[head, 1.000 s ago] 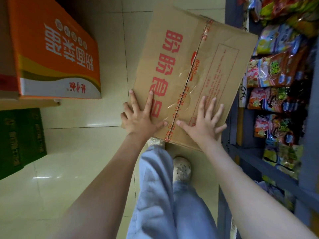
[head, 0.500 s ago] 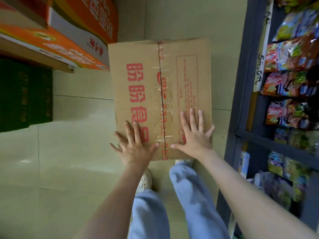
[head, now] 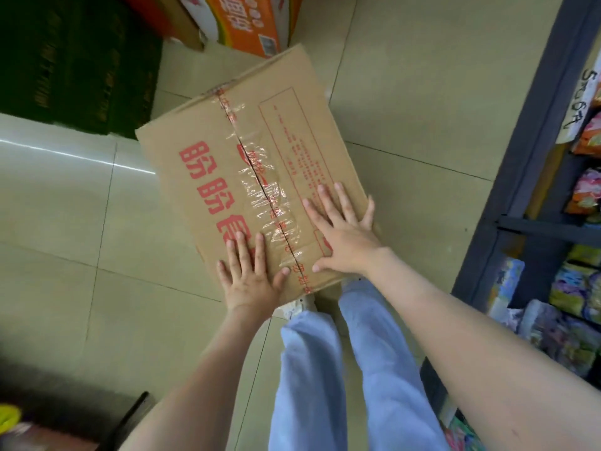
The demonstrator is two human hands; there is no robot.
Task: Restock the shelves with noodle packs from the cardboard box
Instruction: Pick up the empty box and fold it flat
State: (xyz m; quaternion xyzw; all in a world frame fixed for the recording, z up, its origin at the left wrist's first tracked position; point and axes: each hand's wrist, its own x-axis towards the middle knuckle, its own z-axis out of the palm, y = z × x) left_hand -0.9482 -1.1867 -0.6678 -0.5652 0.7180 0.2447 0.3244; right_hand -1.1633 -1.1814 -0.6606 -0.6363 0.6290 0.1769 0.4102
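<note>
Looked down through the head camera onto a pale tiled floor point(head: 65, 222). Found the cardboard box point(head: 292, 141) lying there closed and turned askew to the tile lines. Noted red printing on its top and a wrinkled seam of clear tape point(head: 260, 177) down the middle.

Caught both bare forearms reaching forward and down from the lower edge of the view. Saw the left hand point(head: 248, 278) laid palm down over the near left corner of the box top, with fingers straight and close together and the thumb spread toward the tape. Gripped nothing there, only rested flat on the cardboard. Saw the right hand point(head: 344, 239) likewise flat on the near right part of the top, with fingers fanned and the little finger at the box's right edge. Noted its thumb pointing back toward the left hand; held nothing either. Found the two thumbs apart, with the seam between them.

Made out light blue trouser legs point(head: 325, 369) and a pale shoe point(head: 296, 307) just behind the box's near edge. Spotted dark-framed shelves point(head: 533, 131) along the right, near the box, with a strip of floor between. Saw them stocked with coloured packs point(head: 585, 193) and carrying a handwritten label point(head: 579, 105). Spotted an orange carton point(head: 250, 24) beyond the box's far corner and dark green cartons point(head: 81, 53) at upper left. Could not tell what the box held.
</note>
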